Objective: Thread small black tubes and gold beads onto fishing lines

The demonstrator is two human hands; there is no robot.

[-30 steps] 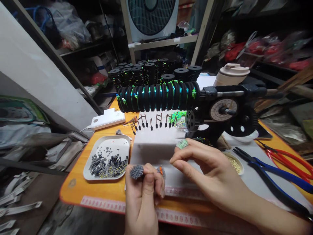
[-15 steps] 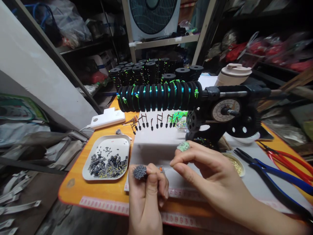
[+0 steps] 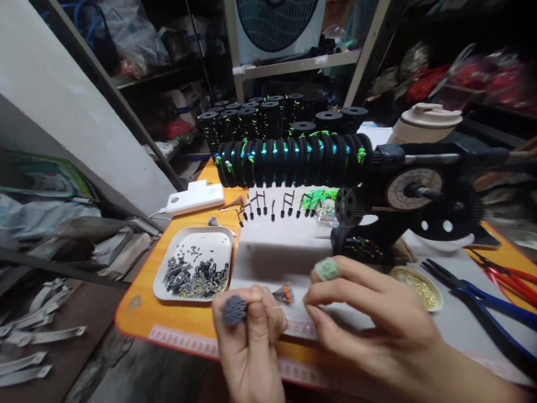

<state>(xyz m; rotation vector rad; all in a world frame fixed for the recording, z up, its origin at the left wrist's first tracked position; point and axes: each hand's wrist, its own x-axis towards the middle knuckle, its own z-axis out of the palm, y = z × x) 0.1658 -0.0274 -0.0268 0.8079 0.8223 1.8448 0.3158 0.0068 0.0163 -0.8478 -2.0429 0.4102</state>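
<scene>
One grey bundle (image 3: 234,311) of thin rods is clenched in the fingers of the left hand (image 3: 254,341); on the right hand (image 3: 375,313), thumb and forefinger meet (whether on anything, I cannot tell), and one finger wears one green wrap (image 3: 326,269). One orange-marked bundle (image 3: 283,294) shows just past the left knuckles. Farther out, one table (image 3: 145,313) carries one white tray (image 3: 216,244) of small parts, one bowl (image 3: 438,304) of gold bits, one blue-handled pliers (image 3: 457,287) and, beyond, one black ribbed roller (image 3: 293,162).

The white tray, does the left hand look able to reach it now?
Probably yes: the tray lies close and nothing visible blocks the left hand, though the grey bundle in its grip might hinder picking.
</scene>
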